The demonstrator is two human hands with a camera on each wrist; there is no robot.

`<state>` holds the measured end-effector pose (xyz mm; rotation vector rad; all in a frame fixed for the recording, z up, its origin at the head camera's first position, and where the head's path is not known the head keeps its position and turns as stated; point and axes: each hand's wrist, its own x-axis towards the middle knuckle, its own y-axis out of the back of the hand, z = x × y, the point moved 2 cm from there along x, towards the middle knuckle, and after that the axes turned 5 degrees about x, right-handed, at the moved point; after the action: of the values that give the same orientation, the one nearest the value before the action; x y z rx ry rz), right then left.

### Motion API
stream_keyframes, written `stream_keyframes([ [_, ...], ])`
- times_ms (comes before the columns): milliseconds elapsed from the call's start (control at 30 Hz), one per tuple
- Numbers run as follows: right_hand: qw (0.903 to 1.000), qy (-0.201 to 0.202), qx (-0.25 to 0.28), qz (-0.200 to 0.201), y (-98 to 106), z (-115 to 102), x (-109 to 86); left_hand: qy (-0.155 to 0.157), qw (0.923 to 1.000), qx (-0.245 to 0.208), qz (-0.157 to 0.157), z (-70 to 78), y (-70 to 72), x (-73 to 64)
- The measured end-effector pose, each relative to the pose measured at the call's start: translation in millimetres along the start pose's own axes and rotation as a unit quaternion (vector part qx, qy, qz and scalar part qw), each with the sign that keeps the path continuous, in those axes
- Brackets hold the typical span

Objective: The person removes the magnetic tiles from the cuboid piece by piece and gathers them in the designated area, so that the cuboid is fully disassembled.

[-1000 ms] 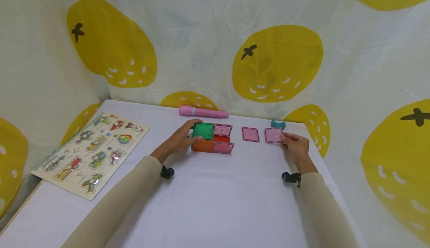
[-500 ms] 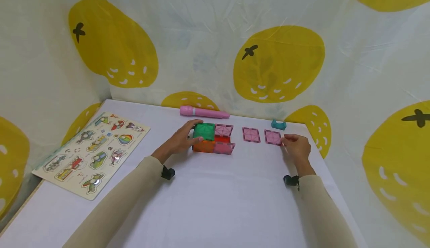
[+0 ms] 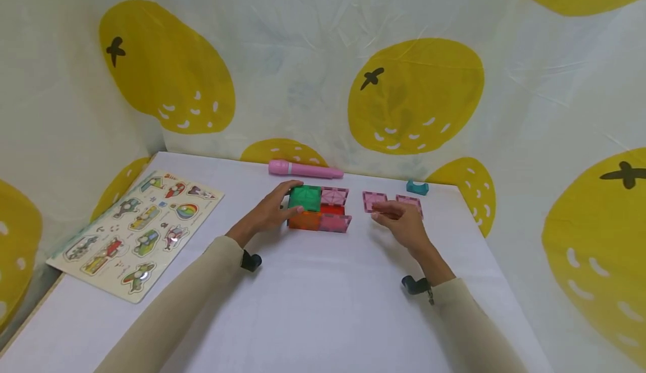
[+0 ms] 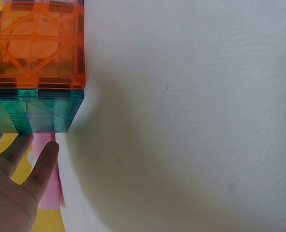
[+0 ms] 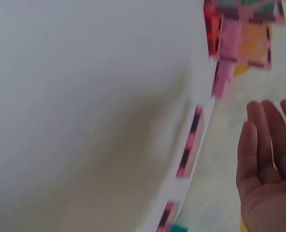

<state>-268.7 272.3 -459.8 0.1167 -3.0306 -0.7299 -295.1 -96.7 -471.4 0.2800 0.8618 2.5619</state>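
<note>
A pale, softly creased fabric backdrop (image 3: 298,70), printed with large yellow fruit and dark crossed stems, encloses a smooth white surface (image 3: 328,305), finely grained up close. A person in beige sleeves (image 3: 174,305) reaches across it. A cream rectangular board (image 3: 138,231), its face glossy with colourful cut-out vehicles, lies aslant along the surface's left edge, one corner jutting past it.

The person's left hand (image 3: 264,213) is at the left side of a boxy build of translucent coloured square tiles (image 3: 313,216), near the middle of the back edge; its fingers are spread and extended, their tips at the teal wall, the thumb by the orange front. Green and pink squares form the top, a second pink panel stands beside the orange, and red shows in the gap. The right hand (image 3: 404,224), held toward the surface's back right corner, grips nothing, its fingers nearly straight and close together; whether it touches the tiles behind cannot be told.

A pink rod with a rounded head and white band (image 3: 308,169) lies along the back edge. Two see-through pink square tiles with patterned rims (image 3: 374,198) lie flat and apart, right of the build, the farther partly hidden by the hand. Smallest are the black wrist devices (image 3: 250,260) and a curved teal piece (image 3: 417,187) near the back right corner.
</note>
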Motion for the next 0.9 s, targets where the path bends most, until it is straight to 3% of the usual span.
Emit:
stream_keyframes([
  [133,0.9971,0.036,0.026,-0.062,-23.5,-9.9,-4.8,-0.002,1.0000,0.004,-0.001,0.5,-0.9,-0.6],
  [267,0.9939,0.055,0.040,-0.087,-39.2,-14.0,-7.4,-0.004,1.0000,0.008,-0.001,1.3,-1.5,-1.3],
  [700,0.9977,0.061,-0.004,-0.027,-58.4,-17.4,-9.3,0.000,1.0000,0.000,-0.002,2.8,-1.5,-2.9],
  [900,0.9972,0.068,-0.021,-0.023,-58.8,-22.2,-16.0,0.008,0.9999,0.007,-0.002,3.4,0.6,-2.7],
])
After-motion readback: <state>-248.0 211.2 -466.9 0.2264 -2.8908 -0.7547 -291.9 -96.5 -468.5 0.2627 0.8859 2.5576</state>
